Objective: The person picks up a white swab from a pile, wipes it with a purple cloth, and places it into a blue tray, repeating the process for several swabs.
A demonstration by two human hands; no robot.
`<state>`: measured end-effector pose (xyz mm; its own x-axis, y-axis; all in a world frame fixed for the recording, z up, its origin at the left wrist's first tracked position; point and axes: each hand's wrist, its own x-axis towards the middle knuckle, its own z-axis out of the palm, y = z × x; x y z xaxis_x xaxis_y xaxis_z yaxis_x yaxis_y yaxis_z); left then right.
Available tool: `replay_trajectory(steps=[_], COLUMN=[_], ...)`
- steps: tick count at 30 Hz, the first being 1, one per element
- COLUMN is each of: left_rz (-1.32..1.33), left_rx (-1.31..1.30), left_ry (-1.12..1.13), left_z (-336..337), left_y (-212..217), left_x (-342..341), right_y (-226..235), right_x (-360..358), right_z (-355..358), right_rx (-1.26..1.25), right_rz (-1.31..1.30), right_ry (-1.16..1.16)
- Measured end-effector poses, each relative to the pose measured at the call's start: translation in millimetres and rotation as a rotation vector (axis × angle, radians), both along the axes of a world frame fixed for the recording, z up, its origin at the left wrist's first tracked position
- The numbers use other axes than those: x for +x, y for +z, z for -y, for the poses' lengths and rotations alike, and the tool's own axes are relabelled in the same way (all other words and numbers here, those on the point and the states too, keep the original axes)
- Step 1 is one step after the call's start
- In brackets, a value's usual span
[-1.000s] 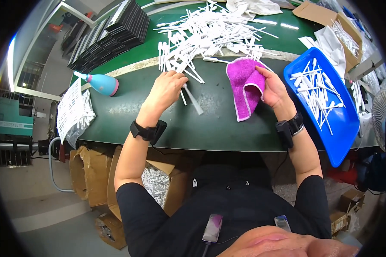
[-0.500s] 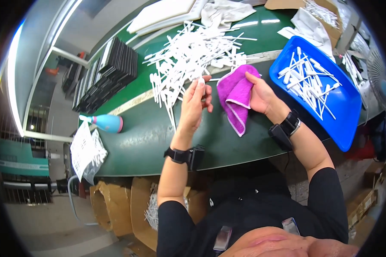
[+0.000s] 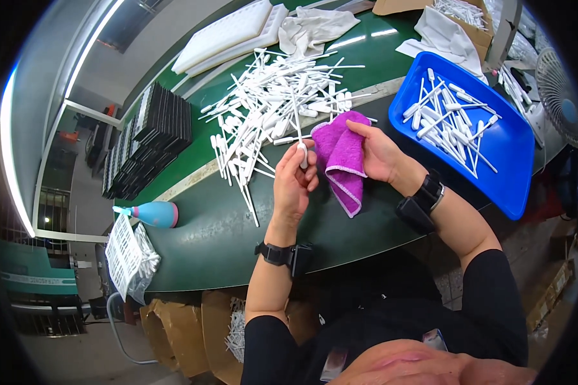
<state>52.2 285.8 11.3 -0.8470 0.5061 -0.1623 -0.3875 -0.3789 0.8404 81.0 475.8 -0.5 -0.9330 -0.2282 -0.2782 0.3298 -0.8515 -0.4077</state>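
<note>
— How far had the wiping got?

— Not far, I judged. The blue tray at the right of the frame held a modest batch of white pipettes, while the pile at upper centre was far larger.

— And the hands?

— The left hand pinched one white pipette upright at centre frame, fingers closed on its bulb. The right hand gripped the purple cloth just beside it, fingers folded into the fabric.

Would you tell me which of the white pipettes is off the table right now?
The pipette pinched upright in the left hand, beside the purple cloth; the rest lie loose in the pile or blue tray.
</note>
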Motion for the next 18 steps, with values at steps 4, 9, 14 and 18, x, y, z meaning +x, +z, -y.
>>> replay_trajectory(steps=[4,9,14,18], left_rz=[-0.014,-0.013,-0.073,-0.074], left_rx=[-0.003,0.017,-0.141,-0.278], left_ry=[-0.007,-0.024,-0.138,-0.293], left_z=[2,-2,-16,-16], left_y=[-3,-7,-8,-13], left_x=[-3,1,16,24], right_y=[3,13,10,-6], right_x=[0,6,7,9], right_z=[1,2,8,13], right_rx=[-0.039,-0.079,-0.106,-0.005], right_rz=[0.010,-0.061,-0.135,-0.101], right_ry=[-0.001,-0.074,-0.080,-0.100])
